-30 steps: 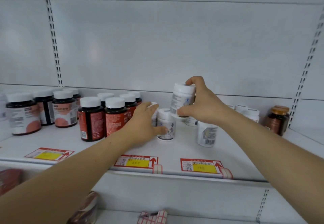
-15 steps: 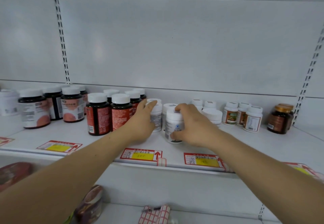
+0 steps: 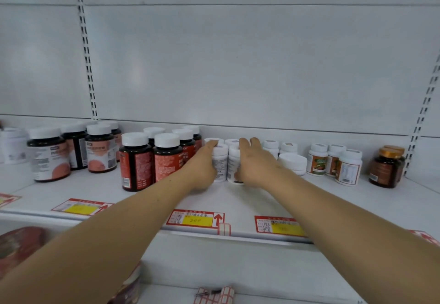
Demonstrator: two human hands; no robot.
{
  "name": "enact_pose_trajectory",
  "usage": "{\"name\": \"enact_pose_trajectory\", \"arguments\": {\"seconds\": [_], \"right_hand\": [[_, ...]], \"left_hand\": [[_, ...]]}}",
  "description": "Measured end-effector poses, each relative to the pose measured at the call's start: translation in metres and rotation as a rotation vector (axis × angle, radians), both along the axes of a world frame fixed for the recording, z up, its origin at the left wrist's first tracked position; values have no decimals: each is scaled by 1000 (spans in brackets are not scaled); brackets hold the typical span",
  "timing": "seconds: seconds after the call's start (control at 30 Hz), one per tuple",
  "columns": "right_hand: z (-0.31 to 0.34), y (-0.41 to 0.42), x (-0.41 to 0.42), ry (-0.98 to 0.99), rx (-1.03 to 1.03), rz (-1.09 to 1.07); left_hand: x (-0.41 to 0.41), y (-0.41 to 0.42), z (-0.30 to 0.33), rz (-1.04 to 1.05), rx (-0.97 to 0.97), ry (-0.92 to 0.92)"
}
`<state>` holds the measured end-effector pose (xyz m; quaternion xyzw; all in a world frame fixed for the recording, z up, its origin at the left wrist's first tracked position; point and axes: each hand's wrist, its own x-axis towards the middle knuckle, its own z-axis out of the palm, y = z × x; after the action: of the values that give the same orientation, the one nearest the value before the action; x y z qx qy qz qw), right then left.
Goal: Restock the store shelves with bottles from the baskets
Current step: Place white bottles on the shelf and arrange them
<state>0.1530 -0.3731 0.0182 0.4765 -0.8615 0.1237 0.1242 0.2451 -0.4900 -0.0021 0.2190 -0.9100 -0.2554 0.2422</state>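
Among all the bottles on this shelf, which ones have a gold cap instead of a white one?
The dark brown bottles at the far right end of the shelf, beside the slotted upright. Their caps are gold or orange; every other bottle visible on the shelf has a white cap.

Two bare forearms enter from the lower corners, each uncovered along its whole visible length, with no sleeve edge showing. The left hand (image 3: 202, 170) and the right hand (image 3: 256, 168) wear no gloves. The wrists just behind the hands carry no watch or band, and the visible fingers (image 3: 245, 143) bear no rings.
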Motion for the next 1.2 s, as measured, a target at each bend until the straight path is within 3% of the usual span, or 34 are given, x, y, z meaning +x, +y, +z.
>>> {"name": "enact_pose_trajectory", "arguments": {"seconds": [0.13, 0.3, 0.5, 0.6, 0.67, 0.83, 1.2], "right_hand": [[33, 31, -8, 119, -19, -60], [31, 74, -27, -128, 236, -180], [29, 75, -23, -390, -240, 76], [39, 62, 2, -593, -466, 280], [37, 48, 22, -679, -512, 424], [15, 14, 93, -743, -446, 619], [-50, -108, 295, -967, -228, 862]], "left_hand": [[-7, -6, 3, 23, 27, -57], [-6, -6, 4, -9, 83, -56], [28, 26, 12, -42, 129, 98], [60, 53, 16, -122, 292, 186], [83, 65, 13, -108, 392, 249], [151, 72, -12, -32, 545, 447], [350, -8, -83, 353, 556, 528]]}}
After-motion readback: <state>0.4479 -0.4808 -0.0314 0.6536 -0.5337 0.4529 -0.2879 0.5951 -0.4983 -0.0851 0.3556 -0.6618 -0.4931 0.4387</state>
